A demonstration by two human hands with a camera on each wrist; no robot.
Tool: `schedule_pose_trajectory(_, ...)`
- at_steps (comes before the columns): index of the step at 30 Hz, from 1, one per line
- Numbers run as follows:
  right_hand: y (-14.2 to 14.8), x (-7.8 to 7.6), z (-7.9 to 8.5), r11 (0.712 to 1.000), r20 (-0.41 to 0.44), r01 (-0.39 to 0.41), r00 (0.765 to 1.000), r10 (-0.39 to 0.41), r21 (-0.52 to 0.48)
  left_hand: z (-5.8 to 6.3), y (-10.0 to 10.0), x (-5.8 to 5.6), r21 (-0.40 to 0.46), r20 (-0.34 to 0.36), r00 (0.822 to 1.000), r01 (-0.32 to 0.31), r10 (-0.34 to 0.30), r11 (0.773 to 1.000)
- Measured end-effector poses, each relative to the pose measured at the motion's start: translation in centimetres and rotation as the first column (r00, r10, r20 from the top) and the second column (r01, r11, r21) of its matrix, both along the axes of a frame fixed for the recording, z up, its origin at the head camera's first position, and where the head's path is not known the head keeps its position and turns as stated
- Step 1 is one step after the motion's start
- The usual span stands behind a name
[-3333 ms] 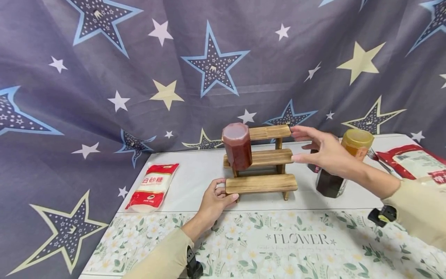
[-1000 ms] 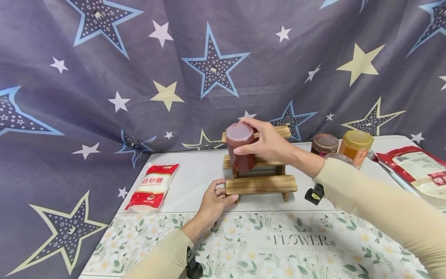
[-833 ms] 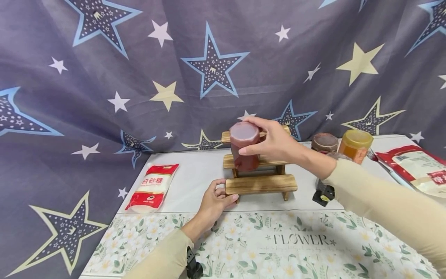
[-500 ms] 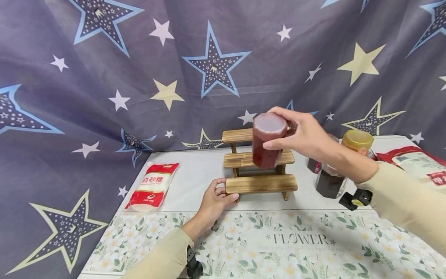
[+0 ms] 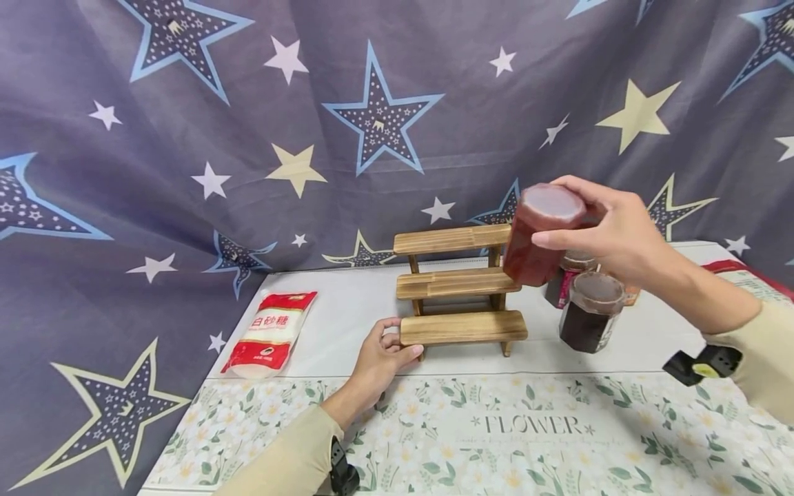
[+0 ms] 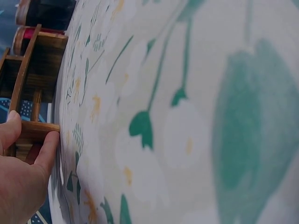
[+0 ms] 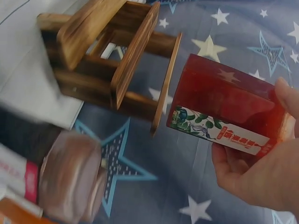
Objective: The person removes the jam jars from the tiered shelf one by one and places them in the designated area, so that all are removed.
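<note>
My right hand (image 5: pixel 620 234) grips a red jar (image 5: pixel 538 244) near its lid, raised in the air at the right end of the wooden three-step rack (image 5: pixel 462 327). In the right wrist view a printed label shows on the side of this jar (image 7: pixel 224 105), which is tilted there. My left hand (image 5: pixel 381 351) holds the left end of the rack's lowest step, with the thumb at its front edge. The left wrist view shows thumb and fingers of the left hand (image 6: pixel 23 172) on either side of that board. All three steps are bare.
Below the raised jar stand a dark jar (image 5: pixel 589 320) and another dark jar with a pink label (image 5: pixel 561 284). An orange jar (image 5: pixel 631 296) is mostly hidden behind them. A red-and-white bag (image 5: pixel 269 334) lies left of the rack, another bag (image 5: pixel 753 279) at far right.
My right hand came to the red jar on the rack, took hold of it, lifted it off and carried it right. The left hand and rack have stayed put.
</note>
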State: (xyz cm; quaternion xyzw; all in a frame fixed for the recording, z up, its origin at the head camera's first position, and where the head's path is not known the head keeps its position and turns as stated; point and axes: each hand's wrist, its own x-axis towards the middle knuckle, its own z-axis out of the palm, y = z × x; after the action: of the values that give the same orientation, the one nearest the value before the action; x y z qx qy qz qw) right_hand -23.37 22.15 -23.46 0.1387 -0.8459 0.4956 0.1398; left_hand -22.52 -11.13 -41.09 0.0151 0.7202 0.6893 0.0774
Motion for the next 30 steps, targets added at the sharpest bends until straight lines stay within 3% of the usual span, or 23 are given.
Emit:
schedule_pose_trajectory(7, 4.3, 1.1, -0.3, 0.989, 0.008, 0.142, 0.99, -0.142, 0.048, 0.0, 0.0, -0.1, 0.009, -0.002, 1.0, 0.008, -0.008, 1.0)
schedule_pose_trajectory(12, 7.0, 1.2, -1.1, 0.965, 0.069, 0.259, 0.963, -0.262, 0.047, 0.0, -0.1, -0.1, 0.005, -0.004, 1.0, 0.009, -0.009, 1.0)
schedule_pose_trajectory(16, 9.3, 1.2, -1.9, 0.946, 0.068, 0.319, 0.944, -0.323, 0.065, 0.0, -0.1, 0.0, 0.004, 0.001, 1.0, 0.009, -0.009, 1.0)
schedule_pose_trajectory(19, 10.8, 1.2, -2.9, 0.94, 0.048, 0.335, 0.94, -0.339, 0.066, 0.0, -0.1, 0.0, 0.005, 0.003, 1.0, 0.011, -0.011, 1.0)
schedule_pose_trajectory(30, 14.6, 1.4, -8.1, 0.953, 0.008, 0.289, 0.957, -0.289, -0.086, -0.1, 0.0, -0.1, 0.003, 0.004, 1.0, 0.007, -0.007, 1.0)
